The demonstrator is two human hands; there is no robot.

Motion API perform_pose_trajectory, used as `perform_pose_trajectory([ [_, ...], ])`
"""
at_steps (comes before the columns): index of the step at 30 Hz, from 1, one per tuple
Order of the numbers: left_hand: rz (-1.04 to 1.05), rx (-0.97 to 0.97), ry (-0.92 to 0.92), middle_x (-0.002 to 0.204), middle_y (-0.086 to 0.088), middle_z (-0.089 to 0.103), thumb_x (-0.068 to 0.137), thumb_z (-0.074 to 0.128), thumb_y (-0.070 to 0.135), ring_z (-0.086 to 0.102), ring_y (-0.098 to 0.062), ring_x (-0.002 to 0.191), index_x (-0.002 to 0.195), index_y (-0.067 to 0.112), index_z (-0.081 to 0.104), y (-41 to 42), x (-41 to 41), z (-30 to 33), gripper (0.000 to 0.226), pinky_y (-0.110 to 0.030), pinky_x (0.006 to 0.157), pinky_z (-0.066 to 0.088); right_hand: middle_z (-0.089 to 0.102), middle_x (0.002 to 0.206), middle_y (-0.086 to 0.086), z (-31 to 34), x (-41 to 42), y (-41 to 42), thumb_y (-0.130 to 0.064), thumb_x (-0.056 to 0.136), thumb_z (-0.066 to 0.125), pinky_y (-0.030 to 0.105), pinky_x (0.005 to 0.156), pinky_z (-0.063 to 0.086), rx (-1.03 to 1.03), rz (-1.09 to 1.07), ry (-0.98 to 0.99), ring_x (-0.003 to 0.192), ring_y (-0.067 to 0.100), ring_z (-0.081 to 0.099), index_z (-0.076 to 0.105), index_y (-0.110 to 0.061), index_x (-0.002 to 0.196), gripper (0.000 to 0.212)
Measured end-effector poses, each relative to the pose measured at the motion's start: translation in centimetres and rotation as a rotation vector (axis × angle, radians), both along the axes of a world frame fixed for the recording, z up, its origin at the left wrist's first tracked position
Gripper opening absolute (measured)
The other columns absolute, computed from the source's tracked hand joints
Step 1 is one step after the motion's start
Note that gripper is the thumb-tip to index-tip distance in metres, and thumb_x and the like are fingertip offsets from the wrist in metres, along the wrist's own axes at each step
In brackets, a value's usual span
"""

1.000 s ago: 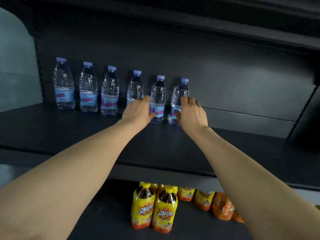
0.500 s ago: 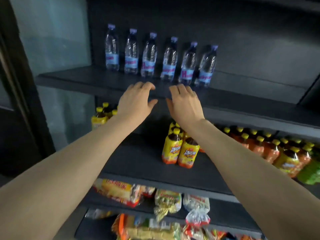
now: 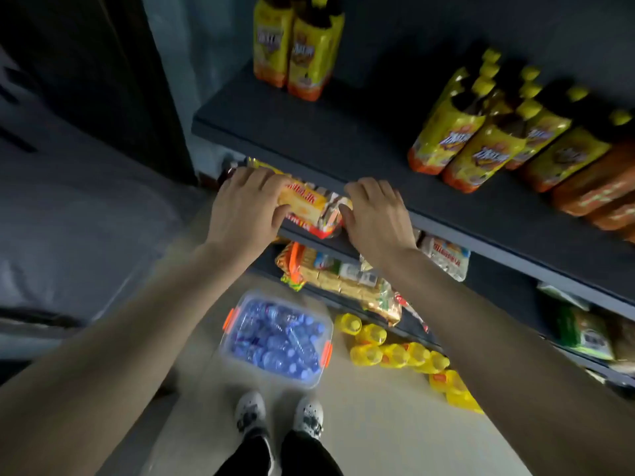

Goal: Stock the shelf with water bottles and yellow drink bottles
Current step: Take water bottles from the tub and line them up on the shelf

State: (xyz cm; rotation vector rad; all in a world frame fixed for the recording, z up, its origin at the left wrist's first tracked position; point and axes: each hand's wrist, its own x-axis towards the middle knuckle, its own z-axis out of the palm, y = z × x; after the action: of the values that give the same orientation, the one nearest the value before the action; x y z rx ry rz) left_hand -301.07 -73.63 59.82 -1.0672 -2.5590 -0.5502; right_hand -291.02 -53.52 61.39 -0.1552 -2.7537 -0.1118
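Observation:
I look down past the dark shelf [image 3: 309,139] toward the floor. My left hand [image 3: 249,204] and my right hand [image 3: 374,214] hang in the air in front of the shelf edge, fingers loosely bent, holding nothing. Below them on the floor stands a clear bin [image 3: 319,376] with orange latches, full of water bottles [image 3: 275,338]. To its right a row of yellow drink bottles [image 3: 395,352] stands on the floor. Yellow-labelled drink bottles stand on the shelf at the back left [image 3: 299,49] and in a group at the right [image 3: 481,132].
Packaged snacks [image 3: 302,201] lie on the shelf below, more bread packs [image 3: 340,280] under that, and green packs [image 3: 584,328] at the right. My shoes [image 3: 278,413] stand just behind the bin. A grey surface [image 3: 68,214] fills the left side.
Both hands left the water bottles on the upper shelf and came down empty. My view swung from the top shelf down to the floor, bringing the bin and floor bottles into sight.

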Motion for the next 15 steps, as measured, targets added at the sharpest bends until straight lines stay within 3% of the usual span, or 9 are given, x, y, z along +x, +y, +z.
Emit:
perform_pose_trajectory([
  [5,0.095,-0.091,-0.181,0.106,-0.005,0.064,0.081,0.072,0.026,0.055,-0.033,0.100,0.116,0.018,0.062,-2.5,2.4,-11.5,0.037,-0.042,0.079,0.046,0.063,0.100,0.014,-11.6,1.8,-2.0,-0.019,0.092,0.056,0.045,0.077,0.052,-0.115,0.037,-0.165,0.090,0.035,0.058,0.064,-0.005,0.102,0.019],
  [10,0.147,-0.190,-0.316,0.104,-0.007,0.066,0.073,0.080,0.022,0.059,-0.035,0.095,0.108,0.015,0.067,-4.2,6.0,-23.9,0.038,-0.038,0.075,0.038,0.062,0.100,0.013,-24.2,3.7,-3.4,-0.022,0.086,0.062,0.046,0.076,0.052,-0.156,0.077,-0.341,0.090,0.036,0.058,0.064,-0.007,0.103,0.023],
  [15,0.178,-0.288,-0.492,0.106,-0.005,0.066,0.074,0.080,0.026,0.059,-0.034,0.098,0.111,0.018,0.066,-5.7,10.3,-36.9,0.041,-0.040,0.077,0.049,0.063,0.098,0.011,-37.6,5.7,-4.3,-0.022,0.082,0.069,0.044,0.074,0.054,-0.192,0.070,-0.501,0.087,0.034,0.061,0.062,-0.011,0.103,0.025],
])
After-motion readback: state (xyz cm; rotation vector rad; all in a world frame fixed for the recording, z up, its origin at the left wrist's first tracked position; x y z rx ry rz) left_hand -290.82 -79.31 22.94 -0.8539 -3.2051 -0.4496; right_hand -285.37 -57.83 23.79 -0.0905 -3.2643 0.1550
